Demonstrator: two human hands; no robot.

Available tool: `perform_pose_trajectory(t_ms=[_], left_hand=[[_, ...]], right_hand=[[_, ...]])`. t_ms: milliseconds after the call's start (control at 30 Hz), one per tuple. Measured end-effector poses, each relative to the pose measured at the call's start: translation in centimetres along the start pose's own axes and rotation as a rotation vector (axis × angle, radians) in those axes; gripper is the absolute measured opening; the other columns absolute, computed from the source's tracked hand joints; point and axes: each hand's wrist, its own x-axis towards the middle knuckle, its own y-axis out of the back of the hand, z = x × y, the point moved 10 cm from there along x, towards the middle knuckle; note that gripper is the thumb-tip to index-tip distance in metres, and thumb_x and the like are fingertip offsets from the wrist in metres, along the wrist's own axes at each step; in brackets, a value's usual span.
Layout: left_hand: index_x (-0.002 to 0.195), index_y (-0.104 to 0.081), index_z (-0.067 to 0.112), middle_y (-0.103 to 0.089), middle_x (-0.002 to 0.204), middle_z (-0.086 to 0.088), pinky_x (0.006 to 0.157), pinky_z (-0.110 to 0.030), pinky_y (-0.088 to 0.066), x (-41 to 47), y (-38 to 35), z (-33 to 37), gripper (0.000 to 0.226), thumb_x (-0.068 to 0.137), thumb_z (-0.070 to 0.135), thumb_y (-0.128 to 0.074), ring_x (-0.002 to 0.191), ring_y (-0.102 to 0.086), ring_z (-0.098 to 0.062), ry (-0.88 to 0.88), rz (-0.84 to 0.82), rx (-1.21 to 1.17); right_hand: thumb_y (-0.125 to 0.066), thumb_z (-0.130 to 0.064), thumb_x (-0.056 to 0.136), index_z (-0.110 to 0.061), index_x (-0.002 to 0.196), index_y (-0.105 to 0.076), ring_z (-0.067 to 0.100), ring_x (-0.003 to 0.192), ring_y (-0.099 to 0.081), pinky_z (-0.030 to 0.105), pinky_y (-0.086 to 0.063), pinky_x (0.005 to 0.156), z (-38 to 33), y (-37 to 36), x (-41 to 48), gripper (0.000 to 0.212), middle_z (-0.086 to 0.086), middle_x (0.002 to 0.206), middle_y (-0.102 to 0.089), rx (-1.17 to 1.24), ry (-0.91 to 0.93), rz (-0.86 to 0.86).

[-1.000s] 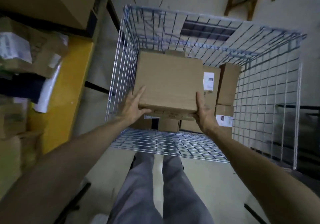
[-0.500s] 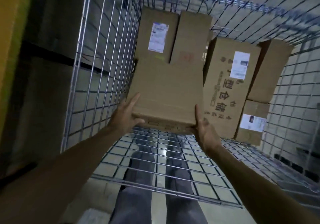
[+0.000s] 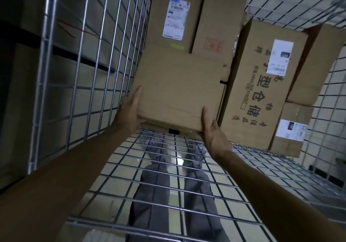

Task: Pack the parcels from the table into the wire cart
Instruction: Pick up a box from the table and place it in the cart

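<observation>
A plain brown cardboard parcel (image 3: 177,90) is low inside the wire cart (image 3: 78,84), close to its left wall. My left hand (image 3: 130,110) grips the parcel's near left corner and my right hand (image 3: 213,131) grips its near right corner from below. Behind it lie a labelled box (image 3: 176,17) and a stamped box (image 3: 222,22). To its right stands a large box with black characters (image 3: 262,95). Whether the held parcel rests on the cart floor is hidden.
Further right in the cart are a tall plain box (image 3: 322,64) and a smaller labelled box (image 3: 292,129). The cart's near wire wall (image 3: 168,185) runs under my forearms, with my grey trousers (image 3: 168,204) seen through it.
My head and arms have dropped from above the cart's rim to deep inside it. The parcel has gone down with both hands, toward the boxes on the bottom, beside the left wall.
</observation>
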Motion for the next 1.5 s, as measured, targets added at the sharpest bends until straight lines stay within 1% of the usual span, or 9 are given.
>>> perform_pose_trajectory(t_ms=[33, 233, 367, 467, 567, 667, 967, 1200, 1500], left_hand=[[0.144, -0.039, 0.039, -0.037, 0.152, -0.007, 0.103, -0.055, -0.047, 0.3, -0.2, -0.5, 0.07, 0.084, 0.051, -0.072, 0.134, -0.046, -0.031, 0.03, 0.014, 0.021], [0.155, 0.013, 0.034, -0.024, 0.15, -0.031, 0.072, -0.035, -0.049, -0.6, -3.5, -3.0, 0.104, 0.093, 0.007, -0.066, 0.081, -0.056, -0.025, 0.206, -0.108, 0.126], [0.155, 0.014, 0.03, -0.028, 0.147, -0.029, 0.083, -0.047, -0.054, 0.3, -2.8, -2.2, 0.115, 0.085, -0.002, -0.072, 0.093, -0.06, -0.036, 0.211, -0.095, 0.191], [0.155, 0.017, 0.019, -0.04, 0.138, -0.032, 0.072, -0.045, -0.056, 0.7, -2.1, -1.7, 0.107, 0.09, 0.007, -0.068, 0.089, -0.064, -0.037, 0.182, -0.082, 0.417], [0.154, 0.015, 0.007, -0.052, 0.124, -0.029, 0.06, -0.036, -0.045, 1.3, -2.2, -1.1, 0.097, 0.095, 0.013, -0.062, 0.088, -0.065, -0.035, 0.15, -0.11, 0.633], [0.154, 0.014, 0.006, -0.044, 0.14, -0.031, 0.06, -0.034, -0.043, 1.4, -1.8, -0.5, 0.094, 0.094, 0.009, -0.059, 0.095, -0.066, -0.035, 0.121, -0.117, 0.713], [0.149, -0.027, 0.005, -0.025, 0.148, -0.022, 0.091, -0.04, -0.049, -2.9, 0.1, 2.4, 0.06, 0.095, 0.004, -0.053, 0.11, -0.054, -0.038, 0.052, -0.199, 0.56], [0.138, -0.038, 0.005, -0.034, 0.142, -0.022, 0.103, -0.042, -0.041, -9.3, 6.1, 7.2, 0.05, 0.091, 0.007, -0.056, 0.122, -0.043, -0.039, 0.039, -0.194, 0.398], [0.132, -0.046, 0.016, -0.037, 0.141, -0.015, 0.097, -0.048, -0.047, -16.7, 21.3, 15.9, 0.048, 0.085, 0.018, -0.06, 0.118, -0.051, -0.039, -0.046, 0.064, 0.218]], right_hand=[[-0.052, -0.008, 0.1, -0.044, 0.136, 0.044, 0.036, 0.107, -0.061, 0.044, -0.054, 0.095, 0.1, -0.3, 0.2, 0.108, 0.03, 0.141, -0.04, -0.023, 0.003, 0.003], [-0.057, 0.004, 0.091, -0.04, 0.149, 0.027, 0.03, 0.091, -0.059, 0.042, -0.052, 0.093, 1.2, -0.3, 1.9, 0.111, 0.026, 0.119, -0.051, -0.052, 0.03, -0.016], [-0.059, 0.007, 0.089, -0.04, 0.148, 0.029, 0.028, 0.09, -0.057, 0.042, -0.05, 0.093, 0.5, -0.5, 3.0, 0.115, 0.025, 0.121, -0.05, -0.059, 0.023, -0.061], [-0.055, 0.013, 0.088, -0.039, 0.144, 0.035, 0.032, 0.093, -0.059, 0.046, -0.053, 0.092, 0.1, -1.1, 3.4, 0.117, 0.028, 0.124, -0.047, -0.149, -0.052, -0.071], [-0.056, 0.008, 0.091, -0.033, 0.145, 0.036, 0.031, 0.09, -0.059, 0.046, -0.056, 0.086, 0.0, -1.2, 3.3, 0.114, 0.028, 0.122, -0.048, -0.25, -0.048, -0.037], [-0.064, -0.009, 0.094, -0.03, 0.145, 0.035, 0.028, 0.092, -0.061, 0.045, -0.057, 0.085, 0.1, -1.0, 3.0, 0.114, 0.026, 0.122, -0.051, -0.275, -0.028, -0.065], [-0.05, -0.012, 0.099, -0.011, 0.156, 0.004, 0.028, 0.107, -0.056, 0.034, -0.047, 0.08, -1.6, 1.7, -1.7, 0.078, 0.02, 0.135, -0.047, -0.699, 0.014, -0.145], [-0.045, -0.009, 0.098, -0.017, 0.157, -0.003, 0.039, 0.12, -0.05, 0.043, -0.047, 0.093, -4.4, 9.0, -9.2, 0.073, 0.027, 0.148, -0.031, -0.458, -0.046, -0.221], [-0.054, -0.02, 0.095, -0.016, 0.157, -0.011, 0.041, 0.126, -0.045, 0.046, -0.046, 0.1, -14.7, 25.9, -18.2, 0.075, 0.025, 0.15, -0.03, -0.408, 0.017, 0.012]])
